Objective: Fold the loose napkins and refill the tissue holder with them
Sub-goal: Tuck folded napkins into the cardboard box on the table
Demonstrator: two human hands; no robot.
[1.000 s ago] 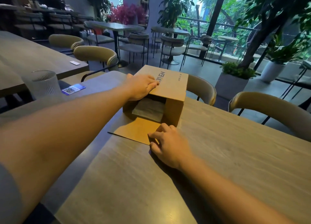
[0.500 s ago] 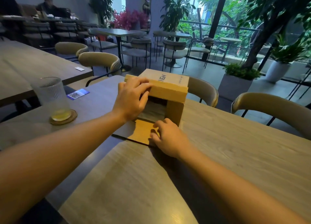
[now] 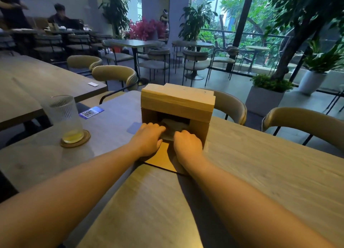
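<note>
Fingers (image 3: 157, 128) touch grey napkins (image 3: 174, 129) inside tan cardboard holder (image 3: 176, 103).

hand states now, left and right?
Left hand: at the napkins, grip cannot be told.
Right hand: at the napkins too, cannot be told.

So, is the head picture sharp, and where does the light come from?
Head view: motion blur smears the pale wooden table and forearms; the brown cardboard box is sharper. Daylight comes from the windows at upper right, leaving the box opening dark and a shadow beside the right forearm. Wide lens bends the edges.
</note>
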